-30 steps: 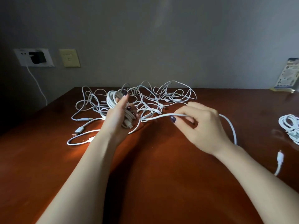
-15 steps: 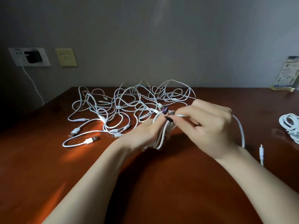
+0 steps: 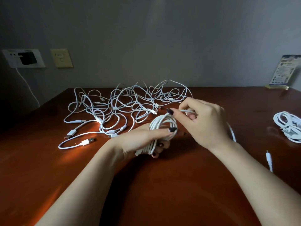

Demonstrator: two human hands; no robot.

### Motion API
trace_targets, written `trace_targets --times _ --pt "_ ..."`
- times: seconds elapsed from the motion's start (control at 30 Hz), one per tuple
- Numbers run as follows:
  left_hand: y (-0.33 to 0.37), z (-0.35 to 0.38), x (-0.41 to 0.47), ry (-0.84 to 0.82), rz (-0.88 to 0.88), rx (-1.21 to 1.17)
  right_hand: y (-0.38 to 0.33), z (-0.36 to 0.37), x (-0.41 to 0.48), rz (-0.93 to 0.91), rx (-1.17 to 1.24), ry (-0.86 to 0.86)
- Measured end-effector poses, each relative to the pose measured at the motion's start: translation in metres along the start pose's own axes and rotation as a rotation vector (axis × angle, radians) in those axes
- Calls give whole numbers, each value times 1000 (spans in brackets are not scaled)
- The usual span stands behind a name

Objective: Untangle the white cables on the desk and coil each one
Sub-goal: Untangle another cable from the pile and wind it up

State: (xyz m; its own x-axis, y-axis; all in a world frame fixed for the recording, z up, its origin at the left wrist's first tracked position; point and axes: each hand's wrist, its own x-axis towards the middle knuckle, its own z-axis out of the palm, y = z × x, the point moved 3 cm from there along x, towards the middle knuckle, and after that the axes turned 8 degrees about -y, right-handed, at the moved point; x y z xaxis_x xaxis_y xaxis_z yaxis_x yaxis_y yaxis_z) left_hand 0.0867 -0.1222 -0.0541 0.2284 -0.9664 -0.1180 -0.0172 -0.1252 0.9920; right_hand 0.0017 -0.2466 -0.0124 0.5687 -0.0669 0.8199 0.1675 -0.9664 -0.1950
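Note:
A tangle of white cables (image 3: 123, 105) lies across the back middle of the brown desk (image 3: 162, 193). My left hand (image 3: 143, 141) grips a coil of white cable (image 3: 162, 126) just in front of the tangle, thumb across its loops. Right beside it, my right hand (image 3: 205, 121) pinches the loose strand of that same cable between thumb and fingers, touching the top of the coil. The strand runs behind my right wrist, and its plug end (image 3: 268, 159) lies on the desk at the right.
A finished bundle of coiled white cable (image 3: 288, 126) sits at the desk's right edge. A printed card in a stand (image 3: 283, 70) is at the back right. Wall sockets with a black plug (image 3: 26, 58) and its white lead are at the left.
My left hand carried the coil from over the tangle toward me and to the right. My right hand wrapped the strand onto it, and the cable's free end slid closer.

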Motion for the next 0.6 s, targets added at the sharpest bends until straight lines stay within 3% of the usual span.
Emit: trace_targets --times 0.2,0.4,0.5,0.6 --pt "5 -4 -5 48 16 -7 21 9 -1 161 191 -89" --pt "5 -12 -7 176 -98 425 1 -3 1 -81 205 30" --pt "12 -4 -6 220 -119 448 -4 -4 1 -121 252 49" --pt "7 -12 -4 147 -51 457 -3 -6 3 -50 335 55"
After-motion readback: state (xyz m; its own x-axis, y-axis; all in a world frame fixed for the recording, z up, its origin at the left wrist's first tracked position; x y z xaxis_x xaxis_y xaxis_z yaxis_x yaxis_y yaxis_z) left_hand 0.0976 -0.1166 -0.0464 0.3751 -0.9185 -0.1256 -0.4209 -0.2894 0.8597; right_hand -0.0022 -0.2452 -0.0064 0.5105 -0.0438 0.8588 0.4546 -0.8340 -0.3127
